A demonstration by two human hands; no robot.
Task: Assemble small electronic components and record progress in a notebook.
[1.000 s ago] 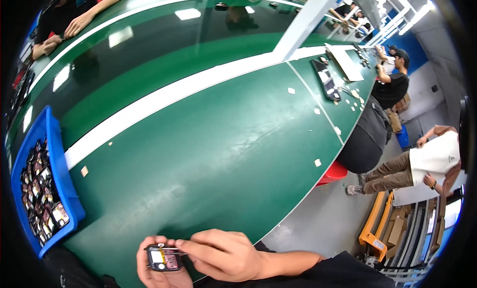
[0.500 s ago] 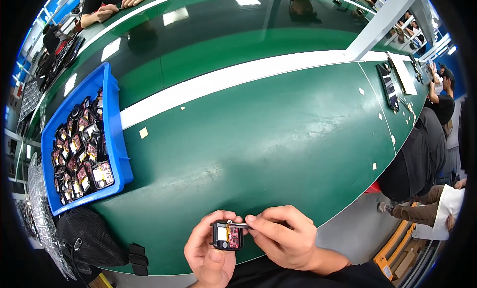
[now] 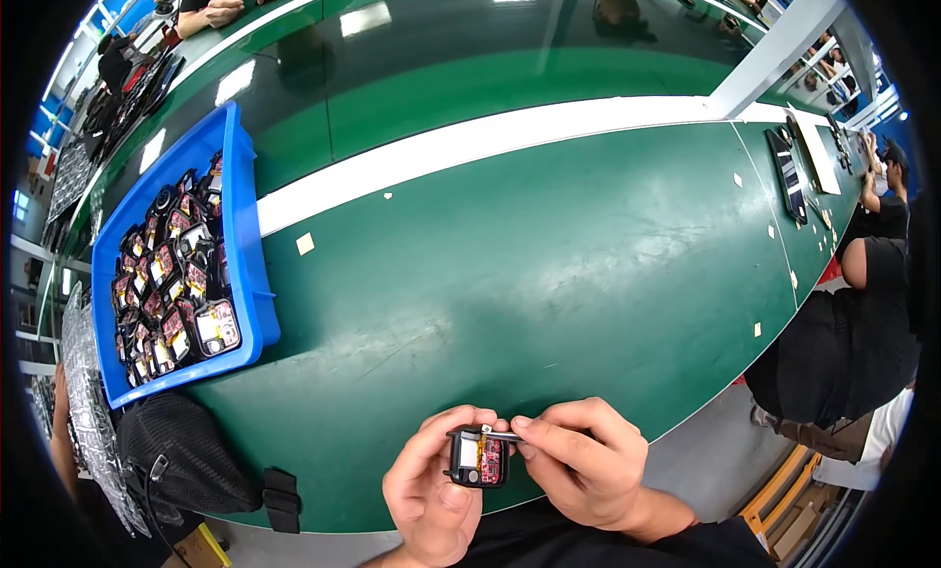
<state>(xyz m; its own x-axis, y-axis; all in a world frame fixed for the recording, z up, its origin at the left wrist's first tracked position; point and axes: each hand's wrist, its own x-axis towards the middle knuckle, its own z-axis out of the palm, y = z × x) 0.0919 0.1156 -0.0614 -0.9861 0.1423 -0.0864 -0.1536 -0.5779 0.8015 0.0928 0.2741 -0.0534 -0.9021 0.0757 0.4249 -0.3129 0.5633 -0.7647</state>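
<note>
My left hand (image 3: 428,485) grips a small black device (image 3: 477,459) with an open back that shows a red circuit board and a white part. It sits low in the view, over the near edge of the green table (image 3: 549,274). My right hand (image 3: 584,459) pinches a thin tab at the device's top edge between thumb and forefinger. Both hands touch the device.
A blue tray (image 3: 245,264) full of several similar black and red devices stands at the left. A black mesh bag (image 3: 181,455) lies below it. A white stripe (image 3: 510,137) crosses the table. Other people sit at the right (image 3: 848,343) and far back.
The view has swung further right to left, so the blue tray sits more central. My hands stay on the device, the right fingers still at its top edge.
</note>
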